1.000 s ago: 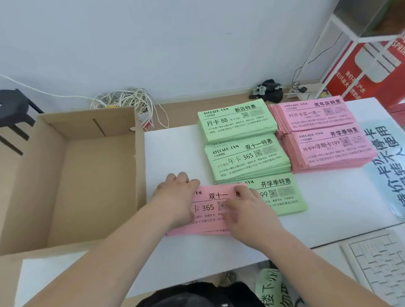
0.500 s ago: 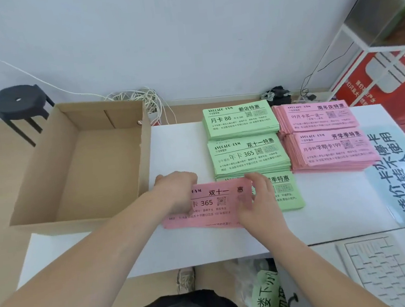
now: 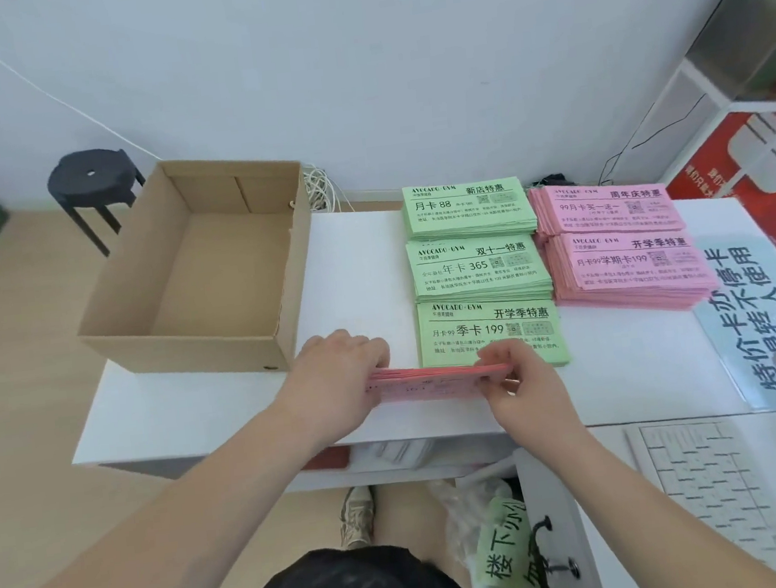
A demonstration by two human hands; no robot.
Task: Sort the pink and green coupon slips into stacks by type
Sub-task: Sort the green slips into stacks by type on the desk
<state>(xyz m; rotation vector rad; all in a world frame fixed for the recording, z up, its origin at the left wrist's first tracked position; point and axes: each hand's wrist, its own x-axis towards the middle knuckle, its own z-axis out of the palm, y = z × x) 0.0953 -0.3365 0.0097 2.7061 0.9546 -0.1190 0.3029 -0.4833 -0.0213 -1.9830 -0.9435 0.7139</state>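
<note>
The left hand [image 3: 337, 380] and right hand [image 3: 522, 378] grip opposite ends of the tilted pink paper coupon stack [image 3: 438, 378] over the white worktop [image 3: 355, 273].

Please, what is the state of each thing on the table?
pink bundle: tilted up on edge, held at both ends.
left hand: grips the bundle's left end.
right hand: pinches its right end.
cardboard box: open at the top.
green stacks: lying flat, face up.
pink stacks: lying flat, face up.
</note>
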